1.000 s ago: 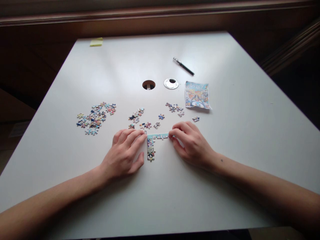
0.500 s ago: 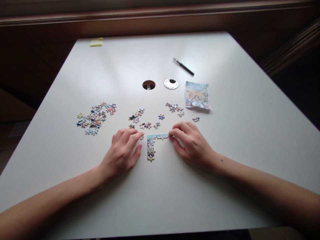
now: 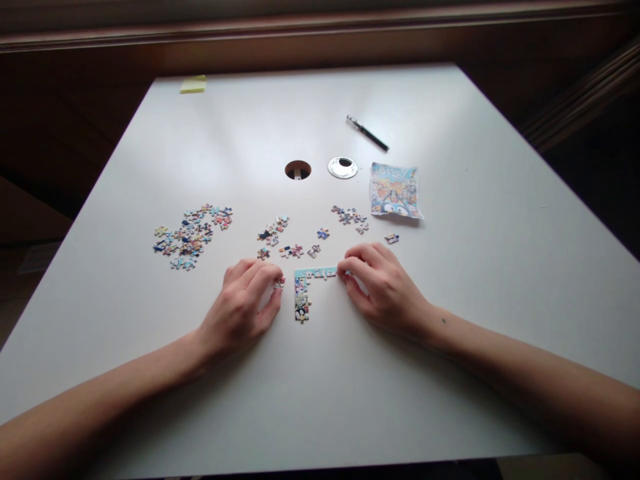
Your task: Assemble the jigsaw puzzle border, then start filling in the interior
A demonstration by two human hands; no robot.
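Note:
A small jigsaw piece with red and white on it is held between the thumb and fingers of my left hand. Just right of it lies a joined puzzle border, an L-shape with a light blue top row and a colourful left column. My right hand has its curled fingertips on the right end of that top row, covering it. Whether a separate piece is under those fingertips is hidden. Beyond the hands lie loose jigsaw pieces, some in small groups.
A larger heap of jigsaw pieces spreads at the left. On the right are a creased picture sheet and a lone piece. Farther back are a round table hole, its metal cover, a pen and yellow sticky notes.
My left thumb and fingers have closed on a jigsaw piece and drawn it slightly towards me. My right hand and the joined border have stayed in place.

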